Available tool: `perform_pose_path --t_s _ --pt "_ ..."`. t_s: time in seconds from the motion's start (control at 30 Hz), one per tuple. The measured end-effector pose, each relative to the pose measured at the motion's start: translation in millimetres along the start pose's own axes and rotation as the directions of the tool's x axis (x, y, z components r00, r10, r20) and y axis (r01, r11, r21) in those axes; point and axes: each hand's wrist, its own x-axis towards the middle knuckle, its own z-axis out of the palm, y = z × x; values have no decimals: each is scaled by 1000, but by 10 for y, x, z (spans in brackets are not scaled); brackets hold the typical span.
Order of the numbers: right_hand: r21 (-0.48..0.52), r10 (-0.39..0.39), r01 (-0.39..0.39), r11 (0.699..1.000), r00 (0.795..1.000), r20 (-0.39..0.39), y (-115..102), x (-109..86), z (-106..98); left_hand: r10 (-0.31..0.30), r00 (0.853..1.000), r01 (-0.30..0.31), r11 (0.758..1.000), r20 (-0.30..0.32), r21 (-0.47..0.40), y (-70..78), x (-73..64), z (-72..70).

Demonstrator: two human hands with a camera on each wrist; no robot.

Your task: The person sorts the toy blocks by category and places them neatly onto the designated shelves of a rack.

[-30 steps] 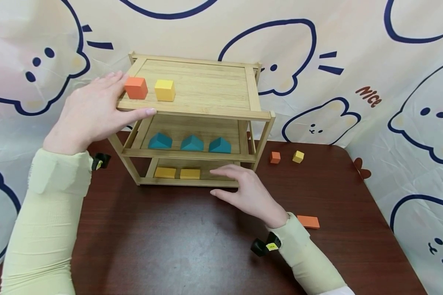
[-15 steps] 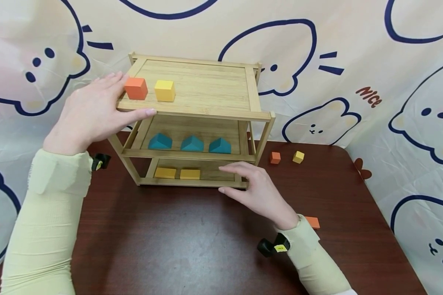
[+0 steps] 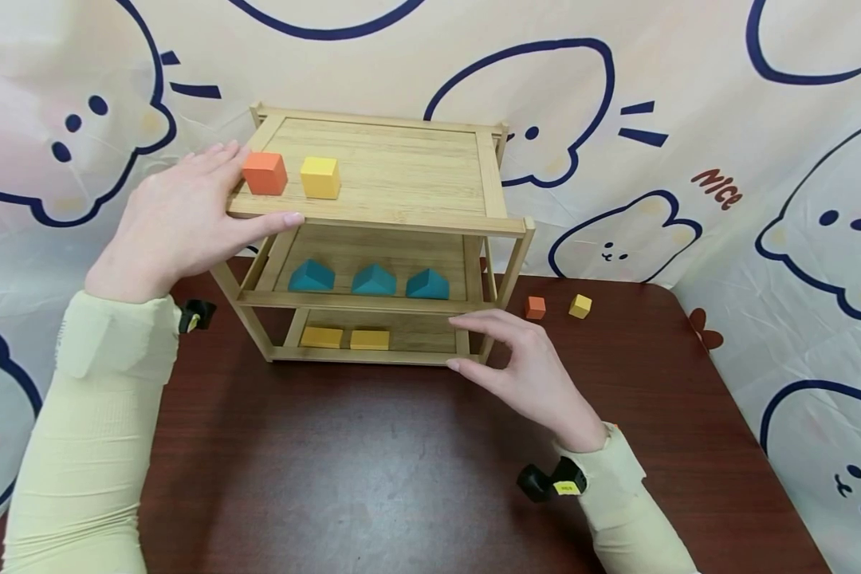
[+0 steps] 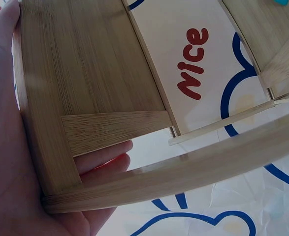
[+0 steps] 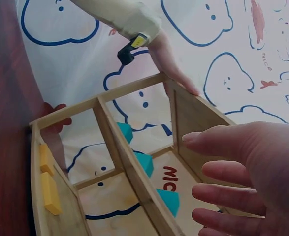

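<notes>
My left hand (image 3: 179,219) grips the top left corner of a three-tier wooden shelf (image 3: 395,215), thumb along the front edge; in the left wrist view its fingers (image 4: 105,157) show past the side rail. Beside them on the top board sit an orange cube (image 3: 265,174) and a yellow cube (image 3: 320,178). Three blue triangular blocks (image 3: 374,280) line the middle tier. Two flat yellow blocks (image 3: 369,340) lie on the bottom tier at left. With nothing between thumb and fingers, my right hand (image 3: 531,375) hovers before the shelf's lower right corner, fingers relaxed and spread.
On the dark brown table (image 3: 373,462), right of the shelf, lie a small orange cube (image 3: 535,308) and a small yellow cube (image 3: 579,306). A cartoon-printed curtain (image 3: 660,72) hangs behind the shelf and along the right side.
My right hand has drawn right and slightly down, away from the two flat yellow blocks. Its sleeve now covers the flat orange block on the table. The left hand has stayed in place.
</notes>
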Motion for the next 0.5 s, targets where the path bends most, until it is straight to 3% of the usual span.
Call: perform_pose_path --t_s 0.17,0.5 --pt "-2 -18 18 1000 999 -29 11 -33 -83 -2 1000 2 1000 2 0 -6 2 5" --pt "-32 27 -30 999 997 -66 -3 -87 -272 9 1000 -9 1000 -4 -7 -3 0 2"
